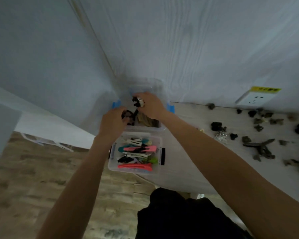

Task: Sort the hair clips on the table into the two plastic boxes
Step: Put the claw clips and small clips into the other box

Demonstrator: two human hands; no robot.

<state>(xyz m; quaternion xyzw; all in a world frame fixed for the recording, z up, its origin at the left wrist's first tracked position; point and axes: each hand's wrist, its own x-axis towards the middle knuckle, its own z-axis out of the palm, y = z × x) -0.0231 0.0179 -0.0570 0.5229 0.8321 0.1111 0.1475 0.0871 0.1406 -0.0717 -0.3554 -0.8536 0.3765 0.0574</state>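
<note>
Hair clips (138,102) — right hand (151,105) is pinching them over the far box (160,129); left hand (113,122) is gripping a dark clip (127,114).

Wall socket (255,99), wooden floor (41,173)

Home room: wood-look floor (41,178), wall socket (254,99).

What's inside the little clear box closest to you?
The small clear plastic box holds flat snap clips: pink ones, a white one, a green one and more. Whatever lies underneath that pile is hidden.
</note>
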